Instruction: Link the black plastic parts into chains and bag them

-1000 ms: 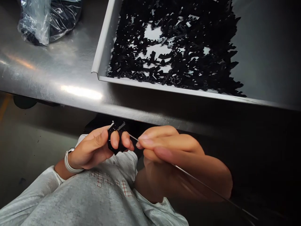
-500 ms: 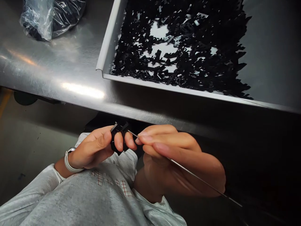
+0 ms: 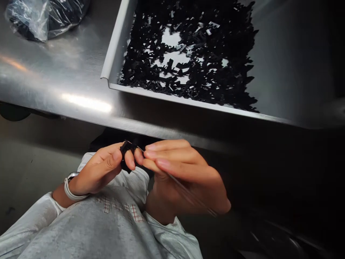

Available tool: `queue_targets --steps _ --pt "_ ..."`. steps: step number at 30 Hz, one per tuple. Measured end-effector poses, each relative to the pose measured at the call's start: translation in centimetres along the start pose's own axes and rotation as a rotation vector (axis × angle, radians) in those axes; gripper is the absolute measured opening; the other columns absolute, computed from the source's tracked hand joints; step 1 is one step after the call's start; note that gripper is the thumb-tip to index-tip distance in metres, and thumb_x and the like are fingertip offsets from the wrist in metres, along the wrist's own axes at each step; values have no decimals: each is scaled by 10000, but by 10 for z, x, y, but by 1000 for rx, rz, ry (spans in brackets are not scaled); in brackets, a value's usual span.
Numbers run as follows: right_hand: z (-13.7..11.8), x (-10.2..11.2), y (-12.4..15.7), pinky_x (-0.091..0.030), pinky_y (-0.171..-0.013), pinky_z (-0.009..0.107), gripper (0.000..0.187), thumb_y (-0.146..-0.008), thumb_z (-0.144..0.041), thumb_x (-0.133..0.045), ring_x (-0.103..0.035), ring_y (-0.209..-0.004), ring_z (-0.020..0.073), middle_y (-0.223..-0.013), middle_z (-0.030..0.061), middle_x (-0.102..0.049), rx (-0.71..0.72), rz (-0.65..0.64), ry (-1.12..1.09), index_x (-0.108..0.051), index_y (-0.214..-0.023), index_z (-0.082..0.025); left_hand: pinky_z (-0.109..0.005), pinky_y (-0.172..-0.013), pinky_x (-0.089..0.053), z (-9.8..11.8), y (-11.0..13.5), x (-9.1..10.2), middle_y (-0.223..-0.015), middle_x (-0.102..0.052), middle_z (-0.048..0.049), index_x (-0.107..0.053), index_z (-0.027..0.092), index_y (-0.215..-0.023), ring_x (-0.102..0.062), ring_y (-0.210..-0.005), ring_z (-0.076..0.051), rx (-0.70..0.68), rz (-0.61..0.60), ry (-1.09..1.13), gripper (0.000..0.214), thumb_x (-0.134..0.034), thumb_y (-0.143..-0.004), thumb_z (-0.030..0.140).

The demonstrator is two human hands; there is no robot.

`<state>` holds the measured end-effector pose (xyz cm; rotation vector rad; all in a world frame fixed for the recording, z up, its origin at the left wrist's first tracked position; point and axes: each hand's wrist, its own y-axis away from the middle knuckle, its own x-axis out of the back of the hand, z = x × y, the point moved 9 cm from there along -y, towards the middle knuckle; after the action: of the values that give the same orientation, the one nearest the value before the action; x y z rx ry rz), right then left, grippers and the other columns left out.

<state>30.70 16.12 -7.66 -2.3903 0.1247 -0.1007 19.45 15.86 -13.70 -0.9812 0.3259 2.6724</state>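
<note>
Head view: black part [image 3: 124, 147], off near edge of tray [image 3: 114, 46], grip of left hand [image 3: 101, 167] closed around it; thin rod [image 3: 185, 191], pinched in grip of right hand [image 3: 185, 169], end near part; black pieces [image 3: 221, 75] inside tray; bench [image 3: 54, 75] beneath; plastic bag [image 3: 37, 18] left of tray.

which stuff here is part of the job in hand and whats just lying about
Part of the job:
black part, in the left hand
thin metal rod, in the right hand
probably the small black pieces in the pale tray

Apparently just lying about:
clear plastic bag with dark contents, on the metal table
</note>
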Motion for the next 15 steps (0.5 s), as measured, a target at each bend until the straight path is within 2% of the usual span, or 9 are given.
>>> queue_targets --steps 2,3,8,12,15 --pt "-5 7 -3 -646 -667 279 167 -917 -105 -710 -756 -757 152 -787 -18 -745 68 136 -39 -691 -1011 -241 -226 -737 -465 0 2 2 -741 -538 -14 -725 178 -786 -534 -746 -129 16 29 20 305 -657 -958 421" --pt "-6 9 -4 -648 -662 275 134 -924 -107 -703 -757 -749 151 -783 -12 -755 86 163 -57 -700 -979 -229 -211 -715 -460 -1 3 4 -736 -527 -12 -733 179 -790 -521 -732 -123 23 45 30 285 -670 -952 404" --pt "-4 7 -4 -662 -727 319 231 -974 -61 -587 -786 -869 178 -887 9 -802 32 69 -35 -716 -1032 -243 -193 -731 -482 -1 4 6 -740 -511 -9 -727 190 -769 -533 -740 -120 27 98 60 250 -692 -939 370" --pt "-1 11 -1 -666 -721 354 170 -979 -120 -623 -788 -851 194 -870 14 -801 2 103 -55 -721 -1016 -253 -166 -752 -476 -4 2 2 -744 -525 4 -749 202 -780 -530 -746 -101 44 83 70 266 -703 -927 419" --pt "-2 13 -3 -665 -660 340 88 -924 -157 -723 -779 -759 189 -801 4 -787 30 146 -62 -724 -956 -238 -194 -753 -469 -5 0 1 -738 -543 -3 -751 199 -780 -547 -768 -119 55 65 67 285 -698 -926 438"
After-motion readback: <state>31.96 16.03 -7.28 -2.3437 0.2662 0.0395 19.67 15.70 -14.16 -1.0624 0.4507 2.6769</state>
